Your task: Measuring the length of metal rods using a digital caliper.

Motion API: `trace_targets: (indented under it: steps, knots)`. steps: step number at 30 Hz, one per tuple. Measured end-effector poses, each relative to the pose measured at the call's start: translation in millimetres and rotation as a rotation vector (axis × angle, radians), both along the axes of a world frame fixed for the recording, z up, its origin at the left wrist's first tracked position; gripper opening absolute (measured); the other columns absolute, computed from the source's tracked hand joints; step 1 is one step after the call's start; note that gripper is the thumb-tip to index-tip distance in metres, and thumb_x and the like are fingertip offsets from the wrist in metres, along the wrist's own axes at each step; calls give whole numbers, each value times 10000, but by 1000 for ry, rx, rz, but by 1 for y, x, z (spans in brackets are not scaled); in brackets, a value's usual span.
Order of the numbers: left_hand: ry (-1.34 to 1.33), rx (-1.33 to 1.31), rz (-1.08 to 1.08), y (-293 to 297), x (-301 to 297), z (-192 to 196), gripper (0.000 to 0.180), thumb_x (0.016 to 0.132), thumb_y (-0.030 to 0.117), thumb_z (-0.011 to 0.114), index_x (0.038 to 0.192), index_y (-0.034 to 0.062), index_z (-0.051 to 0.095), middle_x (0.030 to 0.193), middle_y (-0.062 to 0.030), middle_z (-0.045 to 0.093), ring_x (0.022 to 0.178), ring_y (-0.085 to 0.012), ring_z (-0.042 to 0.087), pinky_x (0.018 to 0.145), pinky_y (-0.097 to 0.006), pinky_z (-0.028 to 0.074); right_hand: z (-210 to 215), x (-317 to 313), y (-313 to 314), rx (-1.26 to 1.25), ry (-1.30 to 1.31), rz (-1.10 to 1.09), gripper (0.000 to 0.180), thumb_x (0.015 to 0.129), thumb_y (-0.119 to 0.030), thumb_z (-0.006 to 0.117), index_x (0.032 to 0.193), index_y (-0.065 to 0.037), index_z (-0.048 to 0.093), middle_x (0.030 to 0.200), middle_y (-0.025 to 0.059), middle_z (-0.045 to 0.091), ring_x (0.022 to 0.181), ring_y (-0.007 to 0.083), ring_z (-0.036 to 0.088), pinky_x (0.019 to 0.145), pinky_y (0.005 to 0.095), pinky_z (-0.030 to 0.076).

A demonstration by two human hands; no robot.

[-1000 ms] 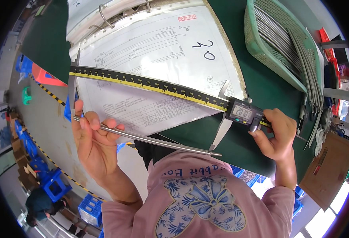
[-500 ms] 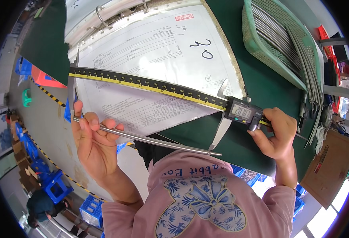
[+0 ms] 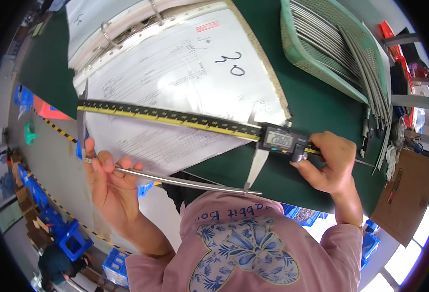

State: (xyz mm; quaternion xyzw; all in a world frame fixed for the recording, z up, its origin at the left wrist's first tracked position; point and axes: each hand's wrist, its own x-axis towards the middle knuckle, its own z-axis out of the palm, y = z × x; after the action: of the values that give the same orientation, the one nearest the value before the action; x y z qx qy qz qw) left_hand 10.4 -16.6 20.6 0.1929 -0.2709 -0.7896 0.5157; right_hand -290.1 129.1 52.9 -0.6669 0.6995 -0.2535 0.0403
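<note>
A thin metal rod [image 3: 185,183] lies across my left hand [image 3: 111,180], whose fingers close around its left end. My right hand [image 3: 329,163] grips the slider end of a long digital caliper [image 3: 170,116], with the thumb by the display housing [image 3: 279,140]. The caliper's fixed jaw reaches down to the rod's left end beside my left fingers. Its sliding jaw [image 3: 257,168] meets the rod near the right end, and a short tip of rod extends past that jaw. Behind the caliper, an open ring binder [image 3: 175,63] shows a drawing sheet in a clear sleeve.
A green plastic basket [image 3: 292,48] at the far right holds several metal rods, some poking over its near edge. A utility knife [image 3: 366,131] lies beside it on the green table [image 3: 224,168]. A cardboard box [image 3: 403,194] stands at right. Another person [image 3: 56,263] is at lower left.
Caliper, rod and both hands have shifted slightly left in view, the caliper's left end lower. Binder and basket also appear shifted up and left. The display reading has changed.
</note>
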Motion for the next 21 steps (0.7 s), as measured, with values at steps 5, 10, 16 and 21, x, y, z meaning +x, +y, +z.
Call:
trace_targets:
  steps: [5,10,16,21]
  knots:
    - [-53,-20,6,-1,4,-1,358,937,136,263,1282,43,253,877,-104,465,889,-307,579,779,-499,488,-1,2,1,-12,10,-5,362,555,-300,747,714,-25,572,557,63,507,422,215,492,395,285,376]
    - [-64,-23,10,-1,1,-3,356,938,138,259,1280,42,254,873,-101,464,871,-297,585,769,-488,495,2,3,-1,-25,-51,-3,374,521,-282,746,728,-25,570,563,63,508,415,215,485,389,280,374]
    - [-61,-17,15,0,0,-3,355,937,136,260,1279,41,254,875,-104,464,864,-300,587,763,-491,497,0,2,1,-37,-58,-5,368,500,-258,734,734,-27,568,558,61,503,406,213,477,381,279,371]
    - [-70,-19,12,1,1,-2,355,937,135,262,1279,40,254,874,-104,463,868,-300,586,764,-493,496,1,2,2,-39,-61,-8,354,505,-250,728,728,-31,563,554,60,501,401,211,472,378,280,369]
